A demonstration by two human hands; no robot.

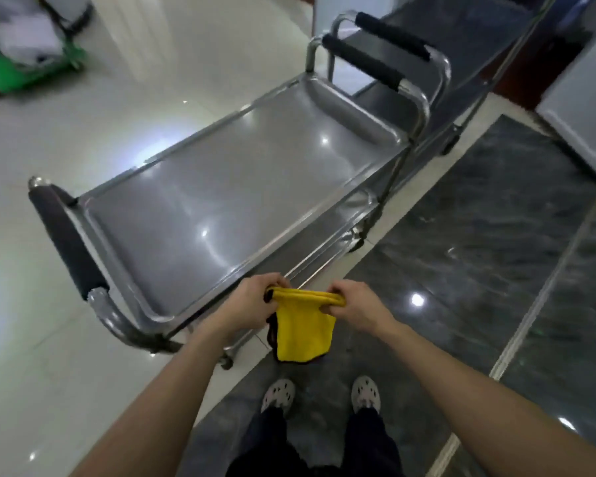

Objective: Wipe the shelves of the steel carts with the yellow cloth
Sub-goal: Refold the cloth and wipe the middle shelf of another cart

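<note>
Cloth (303, 330), yellow, soft and light, hanging floppy between two hands just in front of the near cart (116, 306), not yet touching its top shelf (221, 187). Left hand (252, 306) pinching one top corner, fingers curled tight. Right hand (356, 309) pinching the other top corner the same way. Looks folded, with a dark edge peeking out. Bends and bunches easily, no way to break. Best folded into a small pad and pressed flat under one palm. Shelf smooth and shiny, so probably easy sliding. Second cart (393, 36) parked right behind.
</note>
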